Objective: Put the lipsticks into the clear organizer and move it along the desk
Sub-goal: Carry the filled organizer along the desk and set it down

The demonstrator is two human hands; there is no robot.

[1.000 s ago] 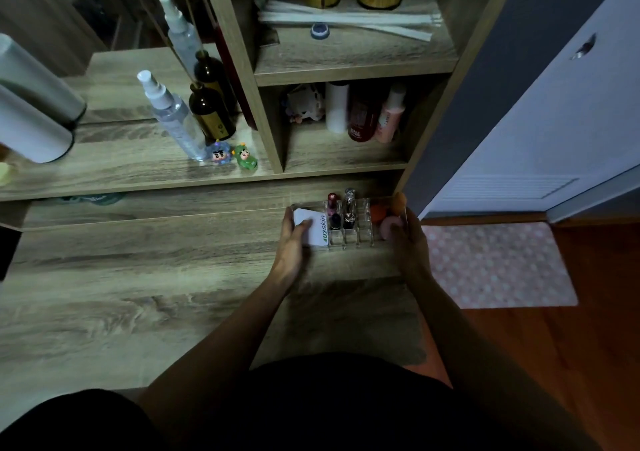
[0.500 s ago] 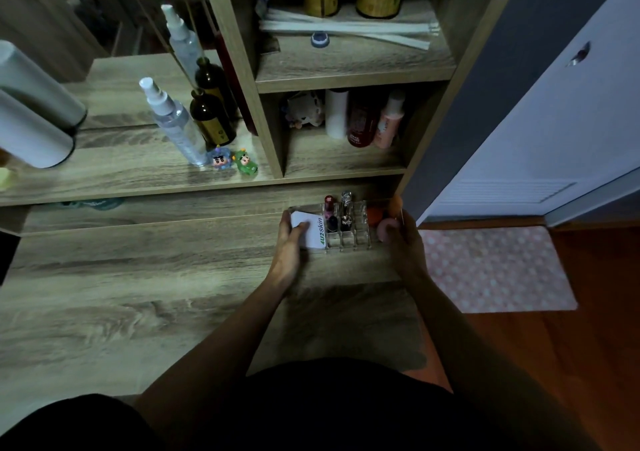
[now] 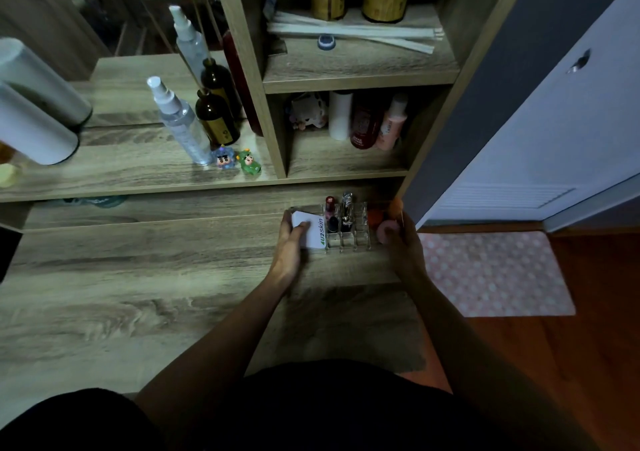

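The clear organizer (image 3: 360, 234) sits at the far right end of the wooden desk (image 3: 138, 277), close under the shelf. Upright in its slots stand a dark red lipstick (image 3: 329, 204) and a silver-topped one (image 3: 347, 204). A white U2skin box (image 3: 313, 230) fills its left end, and pink and orange sponges (image 3: 382, 230) fill its right end. My left hand (image 3: 289, 244) grips the organizer's left end, fingers over the white box. My right hand (image 3: 403, 242) holds the right end by the sponges.
A shelf unit rises right behind the organizer, carrying a spray bottle (image 3: 180, 121), a brown bottle (image 3: 216, 118), two small figurines (image 3: 237, 161) and several toiletry bottles (image 3: 363, 121). White cylinders (image 3: 34, 118) lie at far left. The desk's right edge drops to a pink mat (image 3: 491, 270).
Both hands and the organizer have slid slightly away from me toward the shelf; the grip on both ends is unchanged.
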